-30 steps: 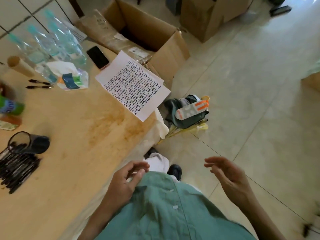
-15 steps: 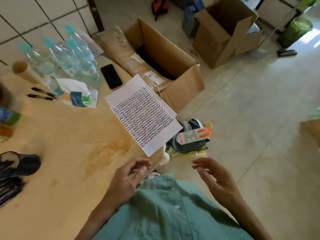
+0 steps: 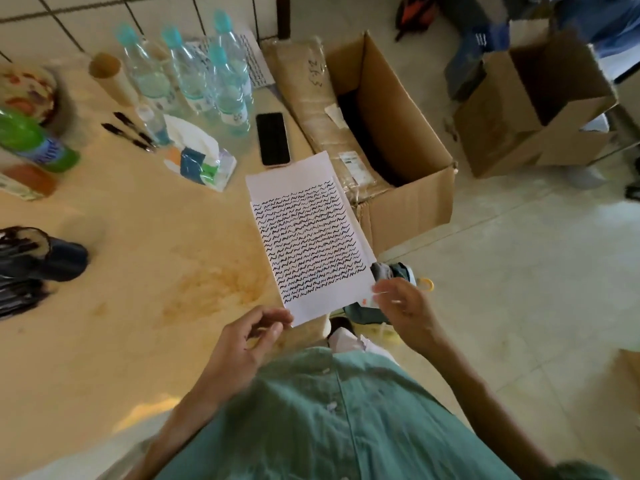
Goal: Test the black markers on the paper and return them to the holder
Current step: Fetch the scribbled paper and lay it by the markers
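Head view, nearest first: my left hand (image 3: pixel 249 341) hangs over the near edge of the table (image 3: pixel 121 341), fingers loosely curled and holding nothing, its fingertips just short of the near corner of the paper (image 3: pixel 308 237). My right hand (image 3: pixel 405 306) is off the table's side, over the floor, fingers relaxed and also gripping nothing; it seems to touch the sheet's near right corner, though blur keeps me from being sure.

I judge both hands are placed at those two corners to take the sheet and pull it square in front of me, since it lies askew with its right edge hanging past the table's side. It is nearly filled with black squiggles, so little room for new test marks remains.

No marker is in either hand. Far to my left, well apart from both hands, the dark holder (image 3: pixel 52 258) lies tipped on its side, with a heap of black markers (image 3: pixel 17 292) spilling from its mouth. Farther back, two more markers (image 3: pixel 130 131) lie near the water bottles (image 3: pixel 194 74), and a phone (image 3: pixel 273 138) rests just beyond the sheet.
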